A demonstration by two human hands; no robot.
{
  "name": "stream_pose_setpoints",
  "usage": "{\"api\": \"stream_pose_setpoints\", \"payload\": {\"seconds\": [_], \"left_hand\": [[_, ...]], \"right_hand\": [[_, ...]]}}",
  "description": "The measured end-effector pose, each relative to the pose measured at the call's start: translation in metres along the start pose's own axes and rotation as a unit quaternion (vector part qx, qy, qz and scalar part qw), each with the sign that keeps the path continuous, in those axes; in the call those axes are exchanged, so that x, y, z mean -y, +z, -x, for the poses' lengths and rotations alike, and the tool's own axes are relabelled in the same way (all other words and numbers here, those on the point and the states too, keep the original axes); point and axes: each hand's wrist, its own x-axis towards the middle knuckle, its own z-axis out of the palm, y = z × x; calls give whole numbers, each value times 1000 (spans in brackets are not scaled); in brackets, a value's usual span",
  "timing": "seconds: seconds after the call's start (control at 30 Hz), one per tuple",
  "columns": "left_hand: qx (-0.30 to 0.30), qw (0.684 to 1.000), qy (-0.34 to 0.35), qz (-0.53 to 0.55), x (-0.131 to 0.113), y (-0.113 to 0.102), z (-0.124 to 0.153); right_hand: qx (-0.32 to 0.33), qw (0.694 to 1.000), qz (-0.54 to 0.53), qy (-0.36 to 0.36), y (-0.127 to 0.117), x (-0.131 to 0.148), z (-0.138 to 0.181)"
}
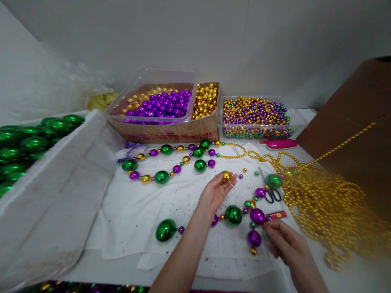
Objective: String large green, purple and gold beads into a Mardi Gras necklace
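My left hand (215, 193) is closed around a shiny gold bead (226, 176), with a thin pale string or needle sticking out of it. My right hand (285, 240) is pinched beside a large purple bead (257, 216); whatever thin thing lies between its fingertips is too small to make out. That purple bead belongs to a partly strung strand with a green bead (233, 215), another purple bead (254, 238) and small gold ones, part of it hidden behind my left forearm. A finished-looking bead necklace (161, 177) lies behind on the white cloth (122, 219).
Purple beads fill a clear tray (166, 120) on a cardboard box (159, 132); a clear bin (256, 127) holds small mixed beads. Scissors (273, 195), a pink-handled tool (281, 144) and gold bead chains (330, 207) lie right. A white foam box (61, 203) with green beads stands left.
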Motion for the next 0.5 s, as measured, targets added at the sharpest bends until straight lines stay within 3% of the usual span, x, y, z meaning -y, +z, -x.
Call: {"api": "stream_pose_setpoints", "payload": {"seconds": [0.5], "left_hand": [[15, 999, 44, -25, 2, 6, 5]], "right_hand": [[0, 1000, -1, 0, 0, 2, 4]]}}
